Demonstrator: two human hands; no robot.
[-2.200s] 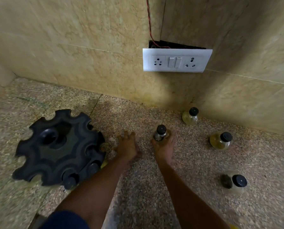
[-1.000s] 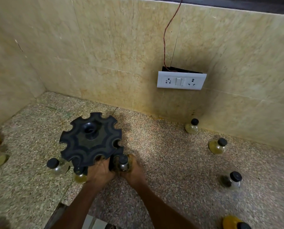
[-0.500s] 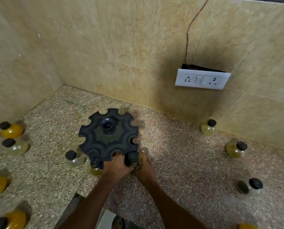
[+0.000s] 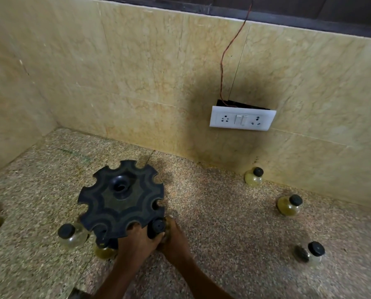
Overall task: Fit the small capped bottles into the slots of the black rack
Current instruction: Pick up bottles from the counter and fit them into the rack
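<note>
Bottles (image 4: 253,176): eight visible; rack (image 4: 121,198): one; hands (image 4: 137,239): two.

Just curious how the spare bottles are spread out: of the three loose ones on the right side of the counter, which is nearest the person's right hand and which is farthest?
1. Bottle by the wall, beyond the right hand and to its right.
2. Bottle in the middle, farther right.
3. Bottle at the near right, farthest out.

The first two are fairly close to call.
</note>
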